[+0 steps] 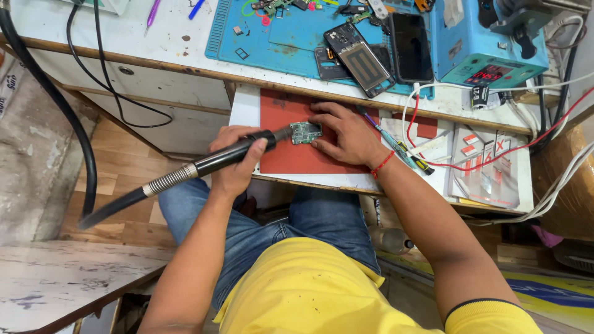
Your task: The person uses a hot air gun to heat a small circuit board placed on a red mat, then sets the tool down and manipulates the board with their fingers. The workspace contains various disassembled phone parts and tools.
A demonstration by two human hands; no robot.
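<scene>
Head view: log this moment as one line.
left hand: grips hot-air wand, nozzle at circuit board | right hand: steadies board | board on red mat

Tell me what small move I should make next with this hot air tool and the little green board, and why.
Probably ease the nozzle of the hot air tool a touch lower over the green board. Your left hand has the tip at the board's left edge, and your right hand already pins the board on the red mat, fingers close, so keep them clear of the heat.
</scene>
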